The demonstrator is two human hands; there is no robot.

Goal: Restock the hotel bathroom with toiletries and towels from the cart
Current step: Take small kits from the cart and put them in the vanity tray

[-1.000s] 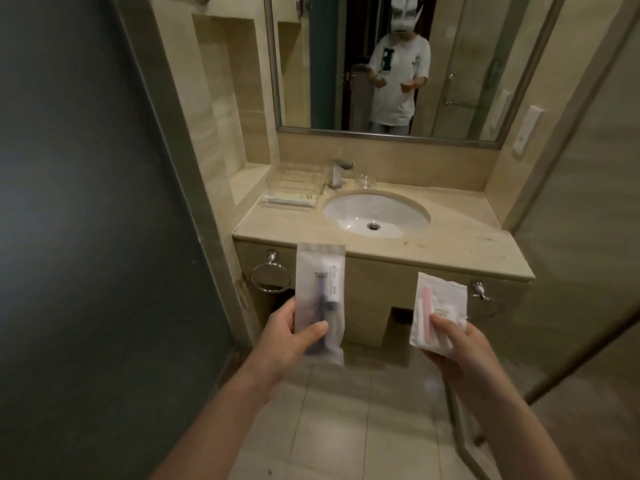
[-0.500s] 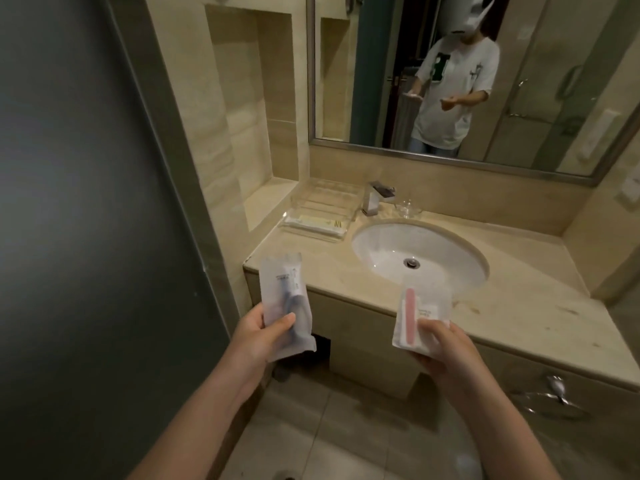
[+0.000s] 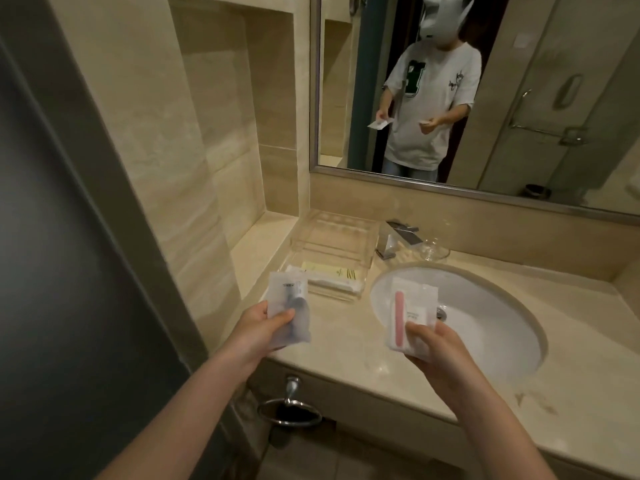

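Beige stone covers the bathroom counter, with a white oval sink set into it and a wide mirror on the wall behind. Near the front left corner of the counter, the left hand holds a frosted packet upright, thumb across its lower front and fingers behind; something dark blue shows through the plastic. The right hand pinches a second white packet with a pink strip inside, raised over the near left edge of the sink. The two packets are well apart. Behind the left packet a clear tray sits on the counter with flat paper-wrapped items at its front. A chrome tap stands just right of the tray, with a small glass dish beside it. A metal towel ring hangs below the counter edge.
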